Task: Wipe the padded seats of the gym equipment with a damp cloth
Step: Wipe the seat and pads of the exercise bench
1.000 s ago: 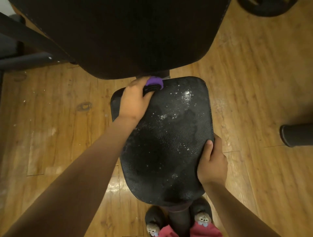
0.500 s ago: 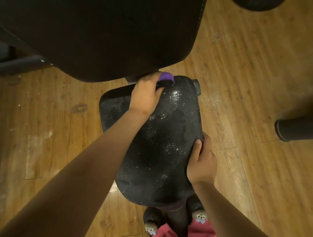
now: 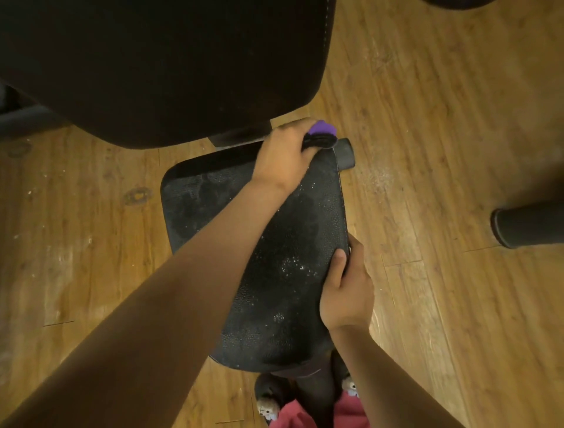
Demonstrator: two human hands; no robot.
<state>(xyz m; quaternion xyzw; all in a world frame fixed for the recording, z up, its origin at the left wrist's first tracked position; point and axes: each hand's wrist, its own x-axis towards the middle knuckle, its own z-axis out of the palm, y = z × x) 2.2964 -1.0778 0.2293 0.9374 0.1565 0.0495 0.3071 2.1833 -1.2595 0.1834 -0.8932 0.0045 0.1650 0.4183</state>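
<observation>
Right of centre, the right hand [image 3: 345, 293] clamps thumb and fingers on the right edge of the black seat pad [image 3: 290, 275]. Farther up, the left hand [image 3: 283, 155] grips a purple cloth [image 3: 323, 129] against the pad's upper right corner, below the dark backrest [image 3: 158, 70].

A wooden floor [image 3: 427, 159] of warm brown planks fills the view, its grain running at a slant. On the left it carries a dark knot [image 3: 138, 195] and pale scuffs [image 3: 61, 253] with scattered white specks. At the right edge a black padded roller [image 3: 531, 227] juts in, its rounded end turned leftward. A shorter black stub [image 3: 345, 152] sits nearer the middle. Grey metal bars [image 3: 27, 119] show at the far left, dim and partly cut off. At the bottom edge stand two dark fluffy slippers [image 3: 268, 395] with small animal faces on the toes; beside them is red clothing [image 3: 351, 412]. A dark curved shape [image 3: 457, 2] clips the top edge — too little shows to tell what it is.
</observation>
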